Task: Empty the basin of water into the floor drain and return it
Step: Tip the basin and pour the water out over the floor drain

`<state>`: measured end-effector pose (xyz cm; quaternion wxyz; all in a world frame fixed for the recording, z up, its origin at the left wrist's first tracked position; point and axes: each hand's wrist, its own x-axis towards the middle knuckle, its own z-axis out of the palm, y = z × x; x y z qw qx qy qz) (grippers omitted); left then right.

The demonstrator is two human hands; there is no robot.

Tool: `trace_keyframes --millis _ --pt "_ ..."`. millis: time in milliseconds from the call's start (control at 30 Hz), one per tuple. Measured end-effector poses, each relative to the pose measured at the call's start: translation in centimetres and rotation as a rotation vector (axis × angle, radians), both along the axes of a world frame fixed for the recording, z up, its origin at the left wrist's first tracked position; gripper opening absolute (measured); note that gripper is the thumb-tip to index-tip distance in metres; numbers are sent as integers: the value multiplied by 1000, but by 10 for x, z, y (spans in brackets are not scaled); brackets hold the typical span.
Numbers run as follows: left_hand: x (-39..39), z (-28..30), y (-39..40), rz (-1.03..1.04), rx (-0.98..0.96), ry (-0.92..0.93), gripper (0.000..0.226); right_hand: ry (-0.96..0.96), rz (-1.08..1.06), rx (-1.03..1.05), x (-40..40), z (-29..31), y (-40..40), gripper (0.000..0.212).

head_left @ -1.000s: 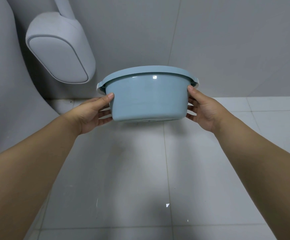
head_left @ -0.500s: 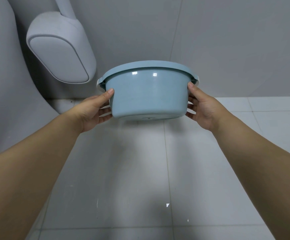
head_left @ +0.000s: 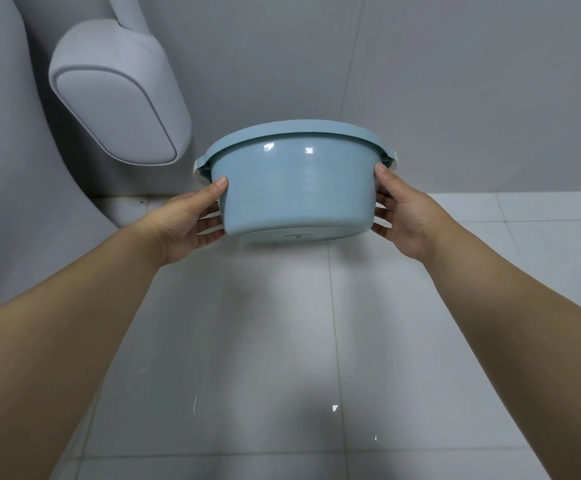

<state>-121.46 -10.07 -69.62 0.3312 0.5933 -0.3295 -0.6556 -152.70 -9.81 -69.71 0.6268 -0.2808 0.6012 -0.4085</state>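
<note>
A round light-blue plastic basin (head_left: 297, 188) hangs in the air in front of me, tipped away so that I see its outer wall and part of its underside. Its opening faces the far wall and its inside is hidden. My left hand (head_left: 192, 223) grips its left side, thumb on the wall. My right hand (head_left: 403, 216) grips its right side just under the rim. No floor drain shows in this view; the floor below the basin's far side is hidden.
A white toilet fills the left edge, its raised seat and lid (head_left: 115, 109) leaning on the grey wall (head_left: 455, 81). Pale tiled floor (head_left: 264, 358) stretches below and to the right, with a few small bright glints on it.
The basin has risen slightly and tipped further away from me, showing more of its underside. Both hands keep the same grip.
</note>
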Motion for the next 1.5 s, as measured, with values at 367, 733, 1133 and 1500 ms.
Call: trace_keyframes --millis 367,733,1133,1500 --pt "0 1 -3 -10 13 -31 65 -6 -5 7 0 1 0 38" --pt "-5 9 -7 40 16 -52 84 -32 12 -36 -1 4 -4 29" --pt "-8 17 -6 105 0 -16 89 -33 38 -48 1 8 -6 29" --pt "-9 19 -7 129 2 -6 83 -29 8 -63 4 10 -8 34"
